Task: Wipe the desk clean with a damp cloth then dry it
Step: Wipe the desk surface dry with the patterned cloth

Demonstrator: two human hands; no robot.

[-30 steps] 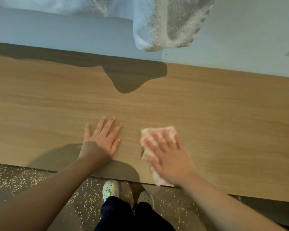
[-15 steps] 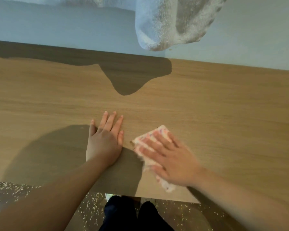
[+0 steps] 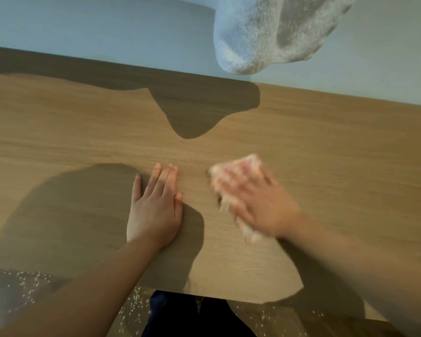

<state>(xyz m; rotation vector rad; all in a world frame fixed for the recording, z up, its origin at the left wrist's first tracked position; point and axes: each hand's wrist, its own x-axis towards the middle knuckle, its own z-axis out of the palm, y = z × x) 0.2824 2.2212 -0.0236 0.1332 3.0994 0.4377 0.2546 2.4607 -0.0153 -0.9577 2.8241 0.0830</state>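
The cloth [image 3: 249,164] is pale pink, folded and blurred, and lies on the wooden table [image 3: 338,154] under the right hand [image 3: 258,207], whose straight fingers press it flat. Its long axis runs from the far side toward the near edge. The left hand [image 3: 153,210] rests flat nearby, clear of the cloth.

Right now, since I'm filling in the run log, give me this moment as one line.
stage: wiping | left hand: flat on desk | right hand: pressing pink cloth, blurred | white towel: hanging above desk back

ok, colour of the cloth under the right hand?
Pale pink cloth, possibly with small darker pink flecks; motion blur hides detail. Head view, the only one.
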